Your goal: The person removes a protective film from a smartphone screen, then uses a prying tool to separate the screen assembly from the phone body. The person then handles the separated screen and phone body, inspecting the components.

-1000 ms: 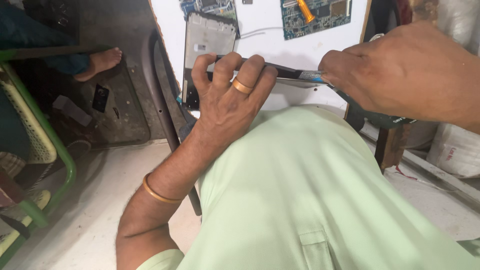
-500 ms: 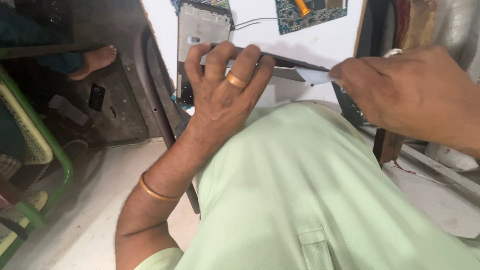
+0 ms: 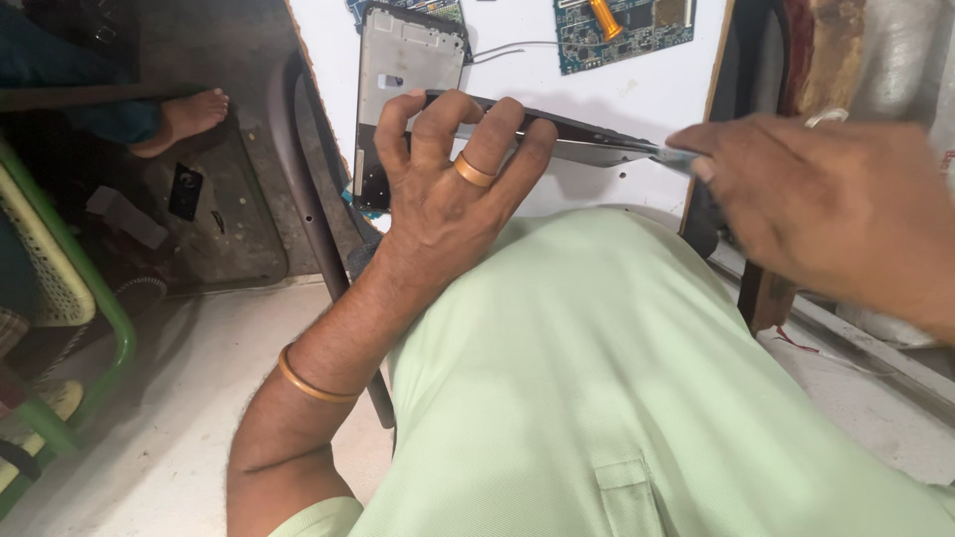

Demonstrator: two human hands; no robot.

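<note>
**Two hands at a phone panel over a white surface**

The left hand [image 3: 448, 194] reaches up from the lap, its fingers [image 3: 435, 119] curled closed over the near edge of a thin dark panel [image 3: 587, 139] and gripping it. The panel is held edge-on, roughly level, just above the white surface [image 3: 637, 94], with its far end pointing right. A gold ring [image 3: 474, 171] sits on one finger and a gold bangle [image 3: 313, 383] circles the wrist.

The right hand [image 3: 826, 209] comes in from the right, somewhat blurred. Its fingers are closed on a slim tool [image 3: 674, 157] whose tip meets the right end of the panel; how the fingers sit around the tool cannot be told.

On the surface beyond the left hand lies a phone frame [image 3: 403, 80], upright in the view, its lower end hidden behind the fingers. Two blue circuit boards lie at the top edge: one [image 3: 627, 22] carries an orange part, the other [image 3: 398, 8] peeps out above the frame. A thin wire [image 3: 512, 48] runs between frame and board.

A pale green shirt [image 3: 597, 398] fills the foreground. At left, a bare foot [image 3: 189, 117] of another person rests on the floor, near a green chair [image 3: 60, 288].
</note>
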